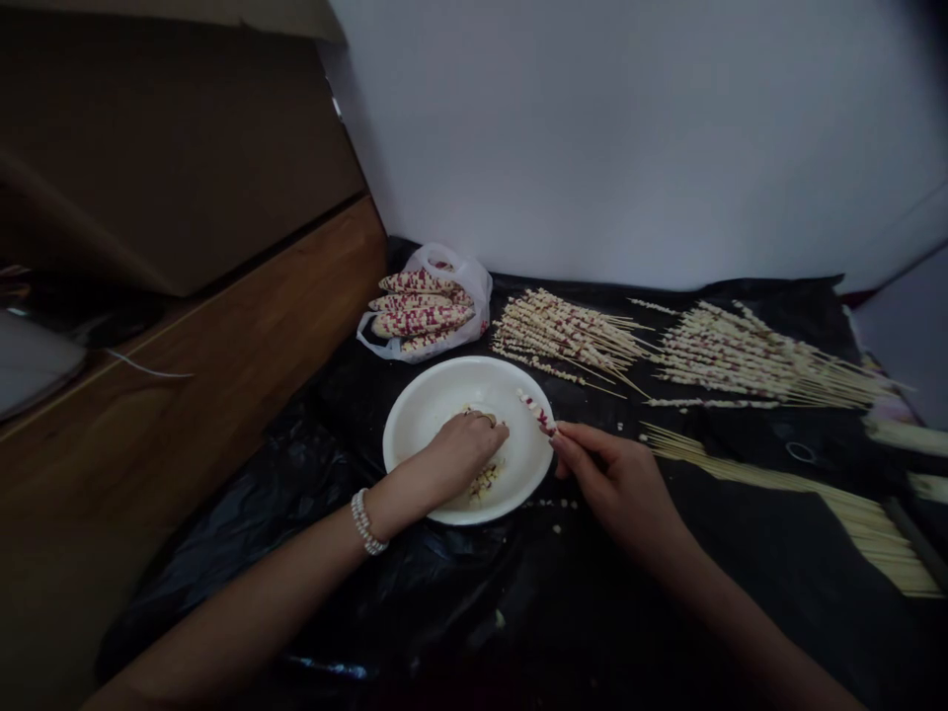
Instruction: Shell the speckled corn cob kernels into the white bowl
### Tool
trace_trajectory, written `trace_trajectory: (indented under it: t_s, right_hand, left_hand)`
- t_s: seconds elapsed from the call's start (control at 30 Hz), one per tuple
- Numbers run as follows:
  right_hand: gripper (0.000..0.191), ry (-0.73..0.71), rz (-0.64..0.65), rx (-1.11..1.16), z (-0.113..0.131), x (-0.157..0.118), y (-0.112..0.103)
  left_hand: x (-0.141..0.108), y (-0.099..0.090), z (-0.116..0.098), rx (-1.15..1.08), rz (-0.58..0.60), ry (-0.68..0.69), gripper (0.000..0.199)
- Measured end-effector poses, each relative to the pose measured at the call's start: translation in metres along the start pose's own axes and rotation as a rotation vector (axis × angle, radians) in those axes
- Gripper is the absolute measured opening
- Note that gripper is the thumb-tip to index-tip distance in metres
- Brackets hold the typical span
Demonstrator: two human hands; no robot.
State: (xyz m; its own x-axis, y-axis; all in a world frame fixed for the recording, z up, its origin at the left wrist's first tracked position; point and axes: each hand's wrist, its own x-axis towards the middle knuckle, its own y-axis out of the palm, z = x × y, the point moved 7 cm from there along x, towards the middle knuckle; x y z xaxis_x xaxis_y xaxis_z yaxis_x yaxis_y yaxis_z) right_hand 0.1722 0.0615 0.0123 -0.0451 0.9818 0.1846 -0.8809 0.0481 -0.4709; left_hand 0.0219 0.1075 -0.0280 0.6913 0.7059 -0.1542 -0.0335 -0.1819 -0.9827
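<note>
My right hand pinches a skewer threaded with white and dark red corn kernels, its tip over the right rim of a white bowl. Down inside the bowl is my left hand, with a ring on a finger and a beaded bracelet at the wrist. Its fingers curl together above loose corn kernels; what they hold, if anything, is hidden.
Speckled corn cobs lie in a plastic bag behind the bowl. Two piles of kernel-covered skewers lie at the right, with bare sticks nearer. Black plastic sheeting covers the surface; a wooden panel borders the left.
</note>
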Motion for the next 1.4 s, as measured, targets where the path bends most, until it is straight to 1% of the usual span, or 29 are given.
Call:
trace_trajectory:
  t_s: [0.1,0.17,0.2,0.27,0.33,0.4,0.47,0.57,0.7,0.83,0.97,1.1,1.27,1.4]
  right_hand:
    - [0.03,0.004,-0.014,0.005,0.0,0.0,-0.002]
    - [0.03,0.004,-0.024,0.001,0.0,0.0,-0.003]
    - [0.03,0.004,-0.026,-0.004,0.0,0.0,-0.003]
    - [0.03,0.0,-0.022,-0.013,0.0,0.0,-0.002]
    - [0.03,-0.005,-0.01,-0.011,0.0,0.0,-0.001]
    - [0.029,-0.013,0.003,-0.004,0.002,0.0,0.0]
    - [0.028,-0.022,0.016,0.003,0.005,-0.001,0.001]
    - [0.028,-0.033,0.046,0.017,0.013,-0.002,0.003]
    - [0.029,-0.036,0.08,0.033,0.018,-0.005,0.007]
    - [0.031,-0.056,0.085,0.043,0.017,-0.009,0.013]
    - [0.029,-0.071,0.093,0.058,0.017,-0.011,0.017]
    - [0.027,-0.071,0.097,0.068,0.018,-0.011,0.016]
    - [0.027,-0.06,0.102,0.061,0.017,-0.011,0.016]
    - [0.028,-0.065,0.112,0.054,0.018,-0.011,0.017]
  left_hand:
    - [-0.003,0.002,0.01,-0.008,0.005,-0.043,0.022]
    - [-0.005,-0.001,0.019,-0.107,-0.039,-0.051,0.019]
    - [-0.007,-0.004,0.022,-0.201,-0.072,-0.055,0.016]
    - [-0.012,-0.012,0.03,-0.485,-0.147,-0.084,0.01]
    - [-0.017,-0.016,0.036,-0.889,-0.176,-0.146,0.004]
    - [-0.022,-0.016,0.037,-1.283,-0.184,-0.218,0.012]
    - [-0.026,-0.015,0.037,-1.561,-0.228,-0.287,0.022]
    - [-0.029,-0.011,0.036,-1.823,-0.313,-0.365,0.03]
    - [-0.029,-0.006,0.034,-2.053,-0.377,-0.384,0.031]
    - [-0.028,-0.005,0.028,-2.19,-0.397,-0.369,0.03]
    - [-0.028,-0.003,0.024,-2.22,-0.393,-0.402,0.025]
    - [-0.029,-0.005,0.023,-2.181,-0.393,-0.413,0.021]
    - [-0.029,-0.009,0.024,-2.096,-0.408,-0.372,0.027]
    - [-0.031,-0.01,0.027,-2.0,-0.427,-0.402,0.029]
